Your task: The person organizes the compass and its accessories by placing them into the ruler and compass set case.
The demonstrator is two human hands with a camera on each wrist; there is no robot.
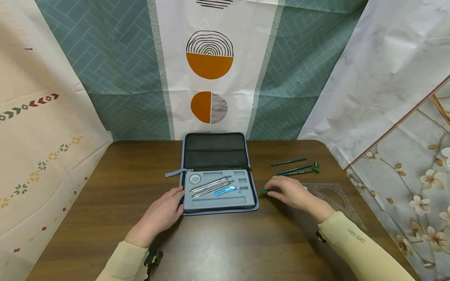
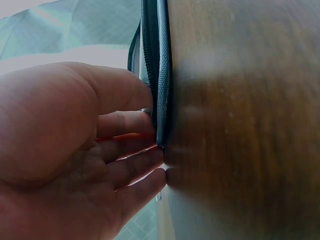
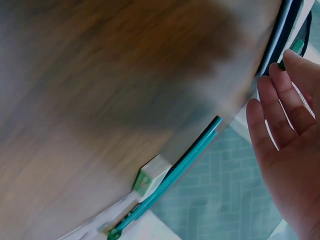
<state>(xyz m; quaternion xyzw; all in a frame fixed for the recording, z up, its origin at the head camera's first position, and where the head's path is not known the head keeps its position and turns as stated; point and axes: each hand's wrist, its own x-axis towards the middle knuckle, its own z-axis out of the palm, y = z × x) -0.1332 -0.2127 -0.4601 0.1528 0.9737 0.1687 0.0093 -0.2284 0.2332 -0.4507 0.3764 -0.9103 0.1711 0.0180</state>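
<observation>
An open zip case [image 1: 214, 214] lies on the table, its grey tray [image 1: 207, 206] holding two silver compasses [image 1: 211, 187], a light-blue utility knife [image 1: 225, 190] and a round white disc [image 1: 195, 179]. My left hand [image 1: 163, 208] rests at the case's left edge; in the left wrist view its fairly straight fingers [image 2: 135, 167] touch the rim. Just right of the case, my right hand [image 1: 290, 191] pinches a small green piece [image 1: 264, 192] between thumb and fingertips. The right wrist view shows that green piece [image 3: 298, 46] close to the case edge, mostly covered by the fingers.
Several dark green pencils [image 1: 288, 162] lie at the back right, beside a green sharpener [image 1: 316, 168]. A clear set square [image 1: 342, 203] lies under the right forearm. A green-and-white eraser [image 3: 151, 176] shows near the pencils. Fabric curtains [image 1: 123, 78] stand behind the table.
</observation>
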